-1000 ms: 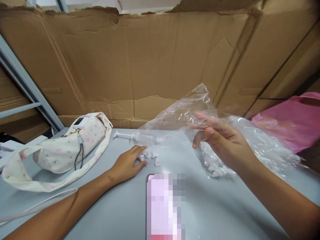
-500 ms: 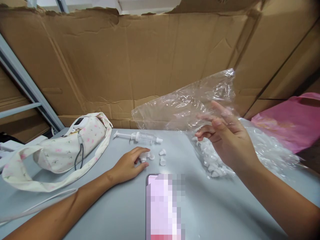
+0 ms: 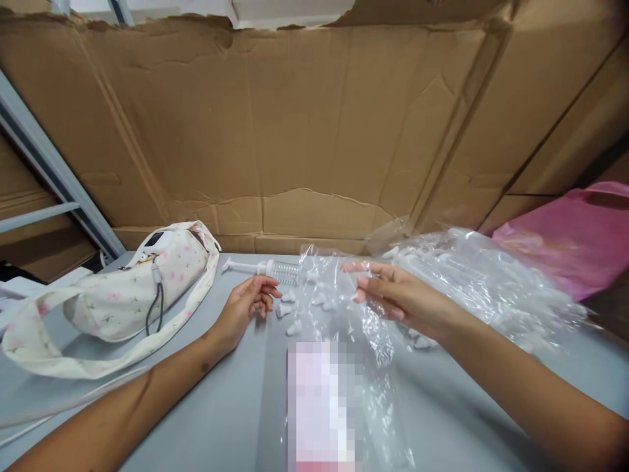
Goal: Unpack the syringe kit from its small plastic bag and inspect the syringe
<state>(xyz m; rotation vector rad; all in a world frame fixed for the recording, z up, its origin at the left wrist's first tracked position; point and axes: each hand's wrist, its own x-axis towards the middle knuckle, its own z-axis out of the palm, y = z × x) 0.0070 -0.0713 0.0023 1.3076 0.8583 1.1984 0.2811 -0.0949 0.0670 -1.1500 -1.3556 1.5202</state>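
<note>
My right hand (image 3: 393,296) holds a clear plastic bag (image 3: 344,341) by its upper edge, fingers pinched on the film; the bag hangs down over a phone (image 3: 319,406) lying on the grey table (image 3: 221,419). My left hand (image 3: 248,303) rests on the table with curled fingers, close to several small white plastic caps (image 3: 285,309). Whether it holds one is hidden. A white pump part with a clear ribbed body (image 3: 275,270) lies just behind the caps.
A floral cloth bag (image 3: 122,295) with a strap and a small device lies at the left. At the right sits a heap of clear bags with white parts (image 3: 481,282), beside a pink bag (image 3: 570,242). Cardboard (image 3: 295,131) walls the back.
My right hand swung the clear bag from up in the air down and left onto the table over the phone. My left hand turned slightly and curled by the caps.
</note>
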